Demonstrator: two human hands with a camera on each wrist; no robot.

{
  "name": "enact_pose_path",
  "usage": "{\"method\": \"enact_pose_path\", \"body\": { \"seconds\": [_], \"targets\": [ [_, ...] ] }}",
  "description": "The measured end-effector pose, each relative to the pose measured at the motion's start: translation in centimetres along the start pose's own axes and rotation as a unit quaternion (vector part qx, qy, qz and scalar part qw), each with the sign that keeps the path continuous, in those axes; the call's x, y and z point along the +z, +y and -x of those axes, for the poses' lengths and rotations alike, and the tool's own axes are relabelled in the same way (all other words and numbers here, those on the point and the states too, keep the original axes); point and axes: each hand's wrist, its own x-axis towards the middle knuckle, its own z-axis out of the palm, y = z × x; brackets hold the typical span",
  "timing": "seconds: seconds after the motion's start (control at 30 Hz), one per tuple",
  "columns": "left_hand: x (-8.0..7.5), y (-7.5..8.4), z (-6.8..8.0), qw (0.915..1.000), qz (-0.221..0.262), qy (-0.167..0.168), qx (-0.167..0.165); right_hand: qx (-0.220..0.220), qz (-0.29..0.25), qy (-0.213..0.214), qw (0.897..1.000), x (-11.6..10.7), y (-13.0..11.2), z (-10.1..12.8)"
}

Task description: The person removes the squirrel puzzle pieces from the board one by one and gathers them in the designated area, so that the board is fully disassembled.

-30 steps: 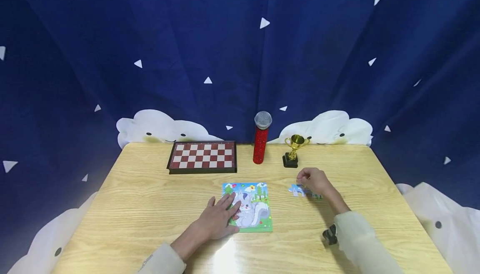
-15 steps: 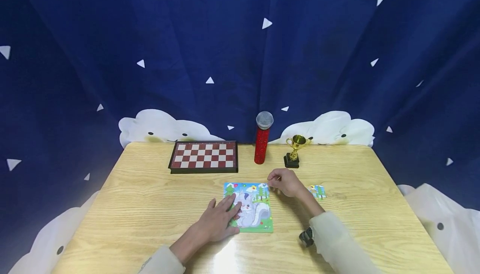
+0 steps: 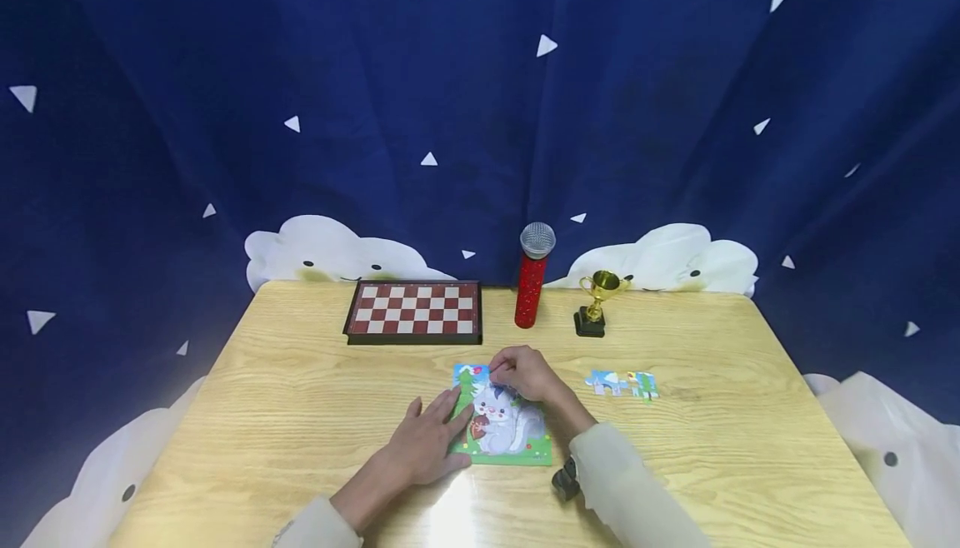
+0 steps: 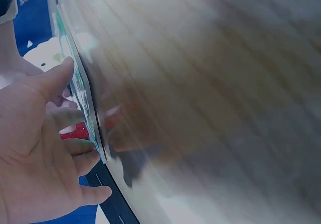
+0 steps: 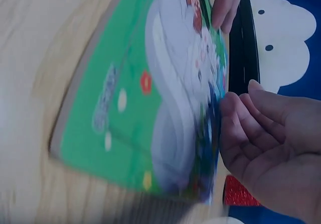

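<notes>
A square jigsaw puzzle [image 3: 536,453] with a squirrel picture lies on the table in front of me. My left hand [image 3: 429,445] rests on its left side with fingers spread; the left wrist view shows these fingers [image 4: 89,196] extended along the puzzle's edge. At the top edge my right hand [image 3: 527,371] reaches over the picture. Its fingers [image 5: 231,106] are bent close to the puzzle in the right wrist view, and whether they pinch a piece is hidden. Loose jigsaw pieces [image 3: 643,386] lie to the right of the puzzle, behind the right forearm.
Behind the puzzle are a chessboard [image 3: 415,312], a red microphone [image 3: 529,290] with a silver head, and a small gold trophy cup [image 3: 595,308] on a black base. A blue curtain [image 3: 480,98] hangs past the wooden table's [image 3: 285,390] far edge.
The right hand has moved left from the loose pieces to the puzzle's top edge, uncovering those pieces. My left hand has stayed on the puzzle. The head view has shifted slightly.
</notes>
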Motion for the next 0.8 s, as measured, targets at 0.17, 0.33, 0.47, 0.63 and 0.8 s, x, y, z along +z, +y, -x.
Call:
{"method": "enact_pose_path", "body": {
  "seconds": [0.17,0.33,0.47,0.63,0.8],
  "targets": [
    [0.1,-0.1,0.2,1.0000,0.000,0.000,0.003,0.010,-0.011,-0.015,1.000,0.9,-0.5,-0.1],
    [0.2,0.0,0.2,0.9999,-0.009,-0.006,-0.003,0.021,0.004,-0.016,1.000,1.3,-1.2,-0.1],
    [0.2,0.0,0.1,0.9998,-0.013,-0.011,-0.007,0.033,0.018,-0.011,0.999,1.6,-1.3,-0.3],
    [0.2,0.1,0.0,0.9998,-0.016,-0.012,-0.009,0.051,0.023,-0.009,0.998,1.7,-1.2,-0.5],
    [0.2,0.1,-0.1,0.9996,-0.021,-0.016,-0.010,0.056,0.032,0.001,0.998,1.7,-1.1,-0.6]
  ]
}}
